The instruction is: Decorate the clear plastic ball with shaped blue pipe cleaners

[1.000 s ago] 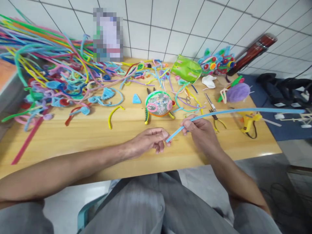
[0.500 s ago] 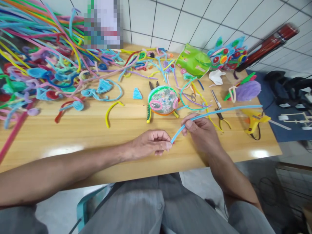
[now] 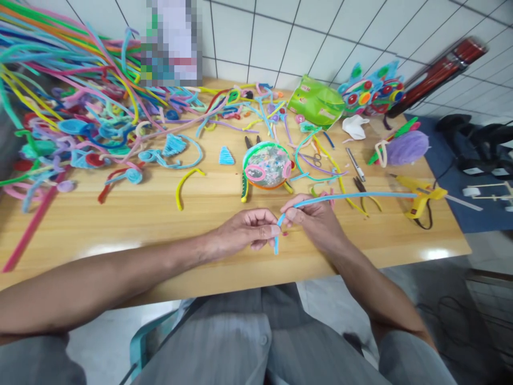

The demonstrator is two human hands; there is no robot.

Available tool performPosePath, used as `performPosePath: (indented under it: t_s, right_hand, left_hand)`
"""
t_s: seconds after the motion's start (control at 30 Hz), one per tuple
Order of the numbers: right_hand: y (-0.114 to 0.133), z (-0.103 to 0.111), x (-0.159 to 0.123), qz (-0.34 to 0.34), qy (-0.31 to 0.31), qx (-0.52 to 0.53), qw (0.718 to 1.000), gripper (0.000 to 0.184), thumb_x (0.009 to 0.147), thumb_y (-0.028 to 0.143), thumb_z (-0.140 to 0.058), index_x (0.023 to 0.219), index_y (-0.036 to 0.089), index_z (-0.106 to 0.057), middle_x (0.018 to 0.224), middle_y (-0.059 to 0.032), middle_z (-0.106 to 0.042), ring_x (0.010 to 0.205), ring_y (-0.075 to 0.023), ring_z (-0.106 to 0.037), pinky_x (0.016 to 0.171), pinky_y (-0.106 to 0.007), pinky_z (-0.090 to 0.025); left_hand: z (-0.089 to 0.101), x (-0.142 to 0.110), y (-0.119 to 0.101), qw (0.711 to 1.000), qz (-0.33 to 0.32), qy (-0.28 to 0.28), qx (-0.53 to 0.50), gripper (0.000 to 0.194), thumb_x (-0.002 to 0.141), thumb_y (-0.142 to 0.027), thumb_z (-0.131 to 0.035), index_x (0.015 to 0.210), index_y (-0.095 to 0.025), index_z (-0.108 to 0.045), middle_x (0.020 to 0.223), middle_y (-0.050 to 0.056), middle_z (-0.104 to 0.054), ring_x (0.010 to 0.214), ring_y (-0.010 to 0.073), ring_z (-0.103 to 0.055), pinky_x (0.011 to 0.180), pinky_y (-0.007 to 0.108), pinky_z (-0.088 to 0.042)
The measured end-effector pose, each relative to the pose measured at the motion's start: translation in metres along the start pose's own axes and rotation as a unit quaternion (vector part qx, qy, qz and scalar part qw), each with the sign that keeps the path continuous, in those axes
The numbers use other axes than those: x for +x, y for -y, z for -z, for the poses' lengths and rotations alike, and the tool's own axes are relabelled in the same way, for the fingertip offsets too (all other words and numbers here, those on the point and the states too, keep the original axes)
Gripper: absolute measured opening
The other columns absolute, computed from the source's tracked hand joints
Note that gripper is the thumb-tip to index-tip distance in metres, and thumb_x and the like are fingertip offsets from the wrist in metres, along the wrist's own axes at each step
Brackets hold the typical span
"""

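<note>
Both hands hold one long blue pipe cleaner [image 3: 360, 195] over the front of the wooden table. My left hand [image 3: 252, 229] pinches it near one end, with a short tip pointing down below the thumb. My right hand [image 3: 310, 216] grips it a little further along, and the long part runs off to the right toward the yellow glue gun [image 3: 420, 200]. Between the hands the pipe cleaner bends. Behind them sits a round clear ornament [image 3: 267, 164] filled with coloured bits and trimmed with green, orange and pink pipe cleaners. A small blue trapezoid piece [image 3: 226, 155] lies left of it.
A large heap of coloured pipe cleaners [image 3: 80, 107] covers the left side. A curved yellow piece [image 3: 186, 187] lies nearer. Rightward are scissors [image 3: 316, 158], pliers [image 3: 363, 195], a utility knife [image 3: 356, 164], a green packet [image 3: 315, 102] and a purple oval piece [image 3: 409, 148].
My right hand has slid left and slightly down, closer to my left hand. The blue pipe cleaner now bends between them, its tip sticking out below my left thumb.
</note>
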State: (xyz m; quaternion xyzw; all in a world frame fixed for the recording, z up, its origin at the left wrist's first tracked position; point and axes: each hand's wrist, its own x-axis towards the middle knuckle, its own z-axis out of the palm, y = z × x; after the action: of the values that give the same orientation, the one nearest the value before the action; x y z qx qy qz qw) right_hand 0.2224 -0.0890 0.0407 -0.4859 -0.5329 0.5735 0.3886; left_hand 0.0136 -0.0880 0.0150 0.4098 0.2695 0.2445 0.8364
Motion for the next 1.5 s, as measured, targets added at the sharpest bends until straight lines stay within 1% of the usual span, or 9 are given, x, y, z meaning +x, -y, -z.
performPosePath:
  t_s: [0.23, 0.37, 0.47, 0.53, 0.67, 0.8, 1.0, 1.23, 1.5]
  right_hand:
    - [0.011, 0.007, -0.004, 0.021, -0.009, -0.021, 1.000, 0.036, 0.083, 0.058, -0.085, 0.082, 0.023, -0.077, 0.064, 0.0010, -0.072, 0.058, -0.0153, -0.066, 0.058, -0.028, -0.055]
    - [0.032, 0.018, -0.004, 0.075, -0.048, -0.019, 0.996, 0.038, 0.085, 0.062, -0.082, 0.081, 0.024, -0.078, 0.063, 0.0000, -0.070, 0.058, -0.0161, -0.064, 0.060, -0.031, -0.053]
    - [0.041, 0.023, 0.000, 0.091, -0.049, -0.005, 0.995, 0.036, 0.085, 0.059, -0.083, 0.083, 0.024, -0.077, 0.066, -0.0001, -0.069, 0.058, -0.0163, -0.063, 0.058, -0.031, -0.052]
    - [0.045, 0.022, 0.003, 0.094, -0.042, -0.005, 0.995, 0.033, 0.086, 0.057, -0.083, 0.085, 0.024, -0.077, 0.068, -0.0001, -0.070, 0.059, -0.0161, -0.063, 0.058, -0.031, -0.053]
    - [0.048, 0.010, 0.008, 0.087, -0.005, -0.026, 0.996, 0.029, 0.089, 0.053, -0.080, 0.085, 0.025, -0.078, 0.069, 0.0002, -0.071, 0.061, -0.0152, -0.065, 0.061, -0.030, -0.055]
    - [0.048, -0.006, 0.014, 0.080, 0.060, -0.038, 0.994, 0.029, 0.090, 0.052, -0.079, 0.087, 0.024, -0.079, 0.069, 0.0007, -0.072, 0.063, -0.0139, -0.067, 0.062, -0.027, -0.055]
    - [0.037, -0.011, 0.020, 0.112, 0.022, -0.038, 0.993, 0.022, 0.091, 0.046, -0.080, 0.097, 0.025, -0.081, 0.079, 0.0009, -0.077, 0.066, -0.0129, -0.069, 0.063, -0.026, -0.056]
    - [0.030, -0.020, 0.014, 0.192, -0.047, -0.136, 0.971, 0.012, 0.094, 0.034, -0.077, 0.103, 0.033, -0.085, 0.096, 0.0006, -0.086, 0.084, -0.0174, -0.079, 0.080, -0.031, -0.063]
    - [0.031, -0.031, 0.018, 0.174, -0.091, -0.120, 0.973, 0.013, 0.090, 0.035, -0.079, 0.100, 0.030, -0.085, 0.095, -0.0011, -0.087, 0.079, -0.0184, -0.080, 0.079, -0.033, -0.065]
  left_hand:
    - [-0.003, -0.012, -0.024, 0.979, -0.054, -0.049, 0.190, 0.047, 0.096, -0.061, -0.062, 0.076, -0.018, -0.058, 0.063, -0.003, -0.055, 0.054, 0.0084, -0.041, 0.052, 0.024, -0.032]
    - [0.023, -0.016, -0.071, 0.831, -0.228, -0.251, 0.442, 0.032, 0.098, -0.040, -0.061, 0.076, -0.017, -0.061, 0.068, -0.002, -0.058, 0.062, 0.0110, -0.047, 0.060, 0.026, -0.034]
    - [0.045, -0.017, -0.097, 0.769, -0.223, -0.328, 0.501, 0.016, 0.092, -0.032, -0.067, 0.085, -0.017, -0.067, 0.069, -0.002, -0.061, 0.064, 0.0126, -0.050, 0.061, 0.026, -0.035]
    - [0.046, -0.023, -0.102, 0.797, -0.205, -0.318, 0.470, 0.019, 0.093, -0.035, -0.066, 0.085, -0.017, -0.067, 0.071, -0.001, -0.061, 0.064, 0.0126, -0.050, 0.061, 0.026, -0.036]
    - [0.017, -0.037, -0.092, 0.916, -0.119, -0.156, 0.351, 0.029, 0.095, -0.046, -0.067, 0.093, -0.018, -0.071, 0.079, 0.000, -0.064, 0.068, 0.0122, -0.052, 0.063, 0.025, -0.040]
    - [-0.004, -0.034, -0.077, 0.962, -0.053, -0.044, 0.264, 0.028, 0.091, -0.045, -0.074, 0.093, -0.018, -0.070, 0.073, -0.004, -0.059, 0.065, 0.0100, -0.050, 0.061, 0.023, -0.039]
    - [0.003, -0.018, -0.066, 0.990, -0.045, -0.083, 0.108, 0.036, 0.080, -0.047, -0.085, 0.078, -0.017, -0.064, 0.059, -0.004, -0.060, 0.046, 0.0054, -0.037, 0.045, 0.021, -0.024]
    - [0.003, -0.022, -0.064, 0.988, -0.092, -0.120, -0.041, 0.040, 0.078, -0.046, -0.089, 0.077, -0.015, -0.064, 0.069, 0.000, -0.071, 0.043, 0.0028, -0.040, 0.043, 0.018, -0.028]
    - [0.017, -0.020, -0.051, 0.983, -0.107, -0.136, -0.061, 0.037, 0.085, -0.047, -0.083, 0.086, -0.015, -0.065, 0.074, 0.001, -0.073, 0.043, 0.0032, -0.041, 0.044, 0.019, -0.031]
